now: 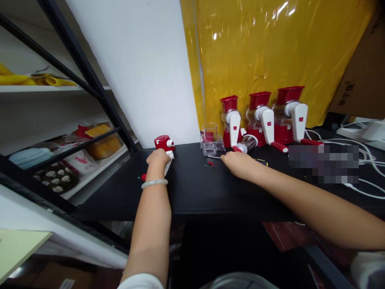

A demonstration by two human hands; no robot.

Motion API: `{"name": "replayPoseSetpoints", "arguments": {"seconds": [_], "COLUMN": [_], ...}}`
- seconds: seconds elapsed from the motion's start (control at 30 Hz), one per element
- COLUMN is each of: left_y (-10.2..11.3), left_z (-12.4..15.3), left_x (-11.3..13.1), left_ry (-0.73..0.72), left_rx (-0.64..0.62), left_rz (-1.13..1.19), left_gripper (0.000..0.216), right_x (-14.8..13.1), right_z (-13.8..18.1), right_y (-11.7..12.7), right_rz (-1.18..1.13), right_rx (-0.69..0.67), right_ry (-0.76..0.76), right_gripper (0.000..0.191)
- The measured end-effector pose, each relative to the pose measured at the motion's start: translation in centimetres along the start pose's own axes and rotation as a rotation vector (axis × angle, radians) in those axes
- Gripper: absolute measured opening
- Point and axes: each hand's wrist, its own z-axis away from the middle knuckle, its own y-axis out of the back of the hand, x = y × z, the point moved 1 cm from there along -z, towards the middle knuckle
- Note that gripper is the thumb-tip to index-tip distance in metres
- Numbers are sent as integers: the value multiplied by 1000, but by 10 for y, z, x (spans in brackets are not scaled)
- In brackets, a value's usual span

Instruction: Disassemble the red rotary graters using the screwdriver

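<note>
Black table: loose red bit — a nudge could lose it.
Left hand, right hand: curled — holding what, I can't tell.

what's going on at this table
A person is working at a black table. The left hand is at a red base and white crank, its grip hidden. The right hand is at a thin rod, perhaps a screwdriver's shaft. Three red and white graters stand at the back, with a metal drum in front of them and a clear plastic part to their left.
</note>
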Motion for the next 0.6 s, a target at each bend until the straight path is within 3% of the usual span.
{"name": "replayPoseSetpoints", "arguments": {"seconds": [0.3, 0.6], "left_y": [2, -2], "left_z": [2, -1], "left_x": [2, 6], "left_ry": [-12, -79], "left_rx": [14, -4], "left_rz": [-9, 2], "left_gripper": [40, 41], "right_x": [-7, -2], "right_z": [-1, -17], "right_y": [-9, -34], "right_rz": [22, -212], "right_rx": [-41, 124], "right_ry": [-13, 66], "right_gripper": [33, 25]}}
